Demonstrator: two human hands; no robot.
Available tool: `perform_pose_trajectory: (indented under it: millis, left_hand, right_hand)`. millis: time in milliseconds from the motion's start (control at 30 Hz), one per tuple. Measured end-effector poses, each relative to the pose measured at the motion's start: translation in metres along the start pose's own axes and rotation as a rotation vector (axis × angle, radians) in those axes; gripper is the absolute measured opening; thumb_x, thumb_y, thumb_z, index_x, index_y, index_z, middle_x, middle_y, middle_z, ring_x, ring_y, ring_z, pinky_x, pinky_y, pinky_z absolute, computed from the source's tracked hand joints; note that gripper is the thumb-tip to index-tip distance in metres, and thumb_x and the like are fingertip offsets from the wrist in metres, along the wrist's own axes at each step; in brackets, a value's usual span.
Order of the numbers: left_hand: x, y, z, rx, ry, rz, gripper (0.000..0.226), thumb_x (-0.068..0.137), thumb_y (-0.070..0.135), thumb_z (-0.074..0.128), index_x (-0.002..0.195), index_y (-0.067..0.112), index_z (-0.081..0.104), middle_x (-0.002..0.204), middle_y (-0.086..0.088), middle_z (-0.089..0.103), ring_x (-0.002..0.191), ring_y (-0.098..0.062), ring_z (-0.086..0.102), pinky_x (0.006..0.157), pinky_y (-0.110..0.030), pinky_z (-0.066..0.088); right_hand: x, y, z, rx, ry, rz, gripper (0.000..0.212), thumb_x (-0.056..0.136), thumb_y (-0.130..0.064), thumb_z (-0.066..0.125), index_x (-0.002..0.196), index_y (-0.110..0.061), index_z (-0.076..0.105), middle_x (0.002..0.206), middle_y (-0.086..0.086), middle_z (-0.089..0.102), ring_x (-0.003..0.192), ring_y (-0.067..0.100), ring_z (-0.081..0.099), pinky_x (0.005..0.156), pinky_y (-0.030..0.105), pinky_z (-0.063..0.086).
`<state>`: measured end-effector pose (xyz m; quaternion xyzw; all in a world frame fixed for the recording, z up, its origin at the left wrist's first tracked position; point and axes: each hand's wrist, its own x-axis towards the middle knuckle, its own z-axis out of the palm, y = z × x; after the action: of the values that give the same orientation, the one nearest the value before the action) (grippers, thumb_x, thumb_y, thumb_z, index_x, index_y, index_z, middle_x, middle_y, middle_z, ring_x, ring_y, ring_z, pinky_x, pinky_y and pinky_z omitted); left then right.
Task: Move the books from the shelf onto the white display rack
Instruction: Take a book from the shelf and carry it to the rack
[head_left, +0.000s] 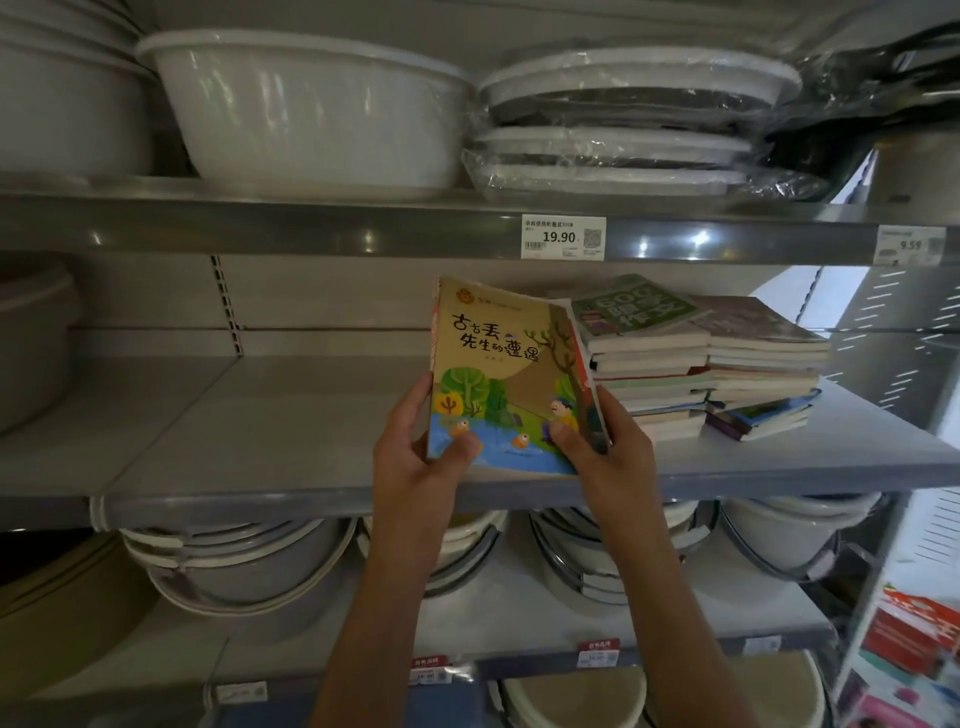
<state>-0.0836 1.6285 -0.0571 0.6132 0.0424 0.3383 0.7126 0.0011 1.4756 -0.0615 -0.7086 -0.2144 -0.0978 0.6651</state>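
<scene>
A colourful picture book (506, 374) with trees and a pond on its cover stands upright in front of the middle shelf (234, 447). My left hand (415, 457) grips its lower left edge, thumb on the cover. My right hand (608, 447) grips its lower right corner, thumb on the cover too. Behind the book, two stacks of books lie flat on the shelf: a taller one (649, 358) with a green cover on top, and another (763, 369) to its right. The white display rack is not in view.
White basins (311, 109) and wrapped plates (623, 124) fill the upper shelf. Stacked tubs (234, 566) sit on the shelf below. A price tag (563, 237) reads 19.90. Colourful packages (914, 649) show at the lower right.
</scene>
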Motion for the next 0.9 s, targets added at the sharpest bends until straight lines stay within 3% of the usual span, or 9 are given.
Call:
perform_pose_trajectory:
  millis: [100, 233, 367, 500, 533, 667, 733, 800, 900]
  left_hand:
    - [-0.013, -0.001, -0.009, 0.056, -0.065, -0.050, 0.062, 0.088, -0.011, 0.063, 0.139, 0.022, 0.053, 0.122, 0.007, 0.069, 0.109, -0.010, 0.067, 0.089, -0.027, 0.057]
    - [-0.032, -0.007, -0.010, 0.088, -0.070, -0.087, 0.060, 0.088, -0.004, 0.067, 0.131, 0.036, 0.054, 0.115, 0.016, 0.071, 0.107, -0.006, 0.067, 0.095, -0.039, 0.056]
    - [-0.052, -0.012, 0.000, 0.160, -0.063, -0.014, 0.062, 0.090, 0.004, 0.069, 0.125, 0.051, 0.049, 0.128, 0.014, 0.063, 0.116, -0.005, 0.062, 0.098, -0.044, 0.054]
    - [-0.080, -0.018, 0.018, 0.256, -0.058, 0.086, 0.067, 0.090, 0.010, 0.072, 0.140, 0.040, 0.041, 0.137, 0.022, 0.050, 0.126, 0.009, 0.048, 0.102, -0.018, 0.045]
    - [-0.087, -0.020, 0.024, 0.281, -0.060, 0.096, 0.067, 0.089, 0.016, 0.073, 0.142, 0.039, 0.039, 0.141, 0.022, 0.047, 0.129, 0.010, 0.044, 0.104, -0.017, 0.043]
    - [-0.119, -0.028, 0.059, 0.347, -0.100, 0.092, 0.073, 0.086, 0.032, 0.075, 0.149, 0.033, 0.037, 0.155, 0.008, 0.038, 0.142, -0.003, 0.035, 0.116, -0.036, 0.036]
    - [-0.140, -0.028, 0.084, 0.349, -0.132, 0.095, 0.071, 0.087, 0.028, 0.075, 0.146, 0.036, 0.036, 0.156, 0.006, 0.037, 0.143, -0.004, 0.034, 0.118, -0.037, 0.034]
    - [-0.163, -0.030, 0.113, 0.345, -0.162, 0.112, 0.071, 0.085, 0.031, 0.072, 0.146, 0.034, 0.037, 0.156, 0.003, 0.038, 0.143, -0.007, 0.035, 0.117, -0.033, 0.035]
    - [-0.199, -0.032, 0.159, 0.316, -0.222, 0.085, 0.071, 0.085, 0.029, 0.074, 0.147, 0.032, 0.040, 0.153, 0.004, 0.040, 0.138, 0.000, 0.039, 0.108, -0.016, 0.038]
  right_hand:
    - [-0.024, 0.002, -0.002, -0.009, 0.059, -0.037, 0.037, 0.090, -0.004, 0.068, 0.124, -0.018, 0.061, 0.103, -0.010, 0.072, 0.091, 0.001, 0.068, 0.072, 0.015, 0.051]
    - [-0.052, 0.007, -0.010, -0.075, 0.111, -0.080, 0.042, 0.093, 0.002, 0.061, 0.133, -0.010, 0.056, 0.097, -0.027, 0.071, 0.089, -0.009, 0.065, 0.074, 0.009, 0.049]
    - [-0.078, 0.008, -0.021, -0.112, 0.129, -0.104, 0.049, 0.095, 0.000, 0.059, 0.142, -0.007, 0.046, 0.105, -0.043, 0.062, 0.099, -0.015, 0.060, 0.079, 0.005, 0.046]
    - [-0.100, 0.004, -0.046, -0.116, 0.146, -0.089, 0.057, 0.095, -0.005, 0.059, 0.148, -0.009, 0.038, 0.098, -0.051, 0.057, 0.097, -0.022, 0.057, 0.079, 0.002, 0.043]
    - [-0.105, 0.005, -0.055, -0.129, 0.154, -0.085, 0.059, 0.095, -0.008, 0.060, 0.148, -0.012, 0.037, 0.099, -0.051, 0.058, 0.098, -0.021, 0.057, 0.079, 0.003, 0.043]
    - [-0.131, 0.003, -0.103, -0.142, 0.191, -0.038, 0.061, 0.095, -0.020, 0.065, 0.147, -0.030, 0.034, 0.114, -0.031, 0.064, 0.105, -0.008, 0.062, 0.088, 0.014, 0.049]
    - [-0.145, 0.001, -0.135, -0.176, 0.208, -0.040, 0.058, 0.095, -0.010, 0.062, 0.142, -0.029, 0.034, 0.103, -0.040, 0.063, 0.098, -0.018, 0.059, 0.081, 0.005, 0.045]
    - [-0.160, 0.000, -0.172, -0.222, 0.243, -0.037, 0.056, 0.095, -0.009, 0.061, 0.140, -0.026, 0.034, 0.105, -0.040, 0.063, 0.099, -0.022, 0.056, 0.080, 0.001, 0.042]
    - [-0.184, -0.001, -0.227, -0.301, 0.289, -0.016, 0.060, 0.093, -0.034, 0.062, 0.146, -0.028, 0.034, 0.138, -0.014, 0.053, 0.122, -0.006, 0.051, 0.096, 0.014, 0.044]
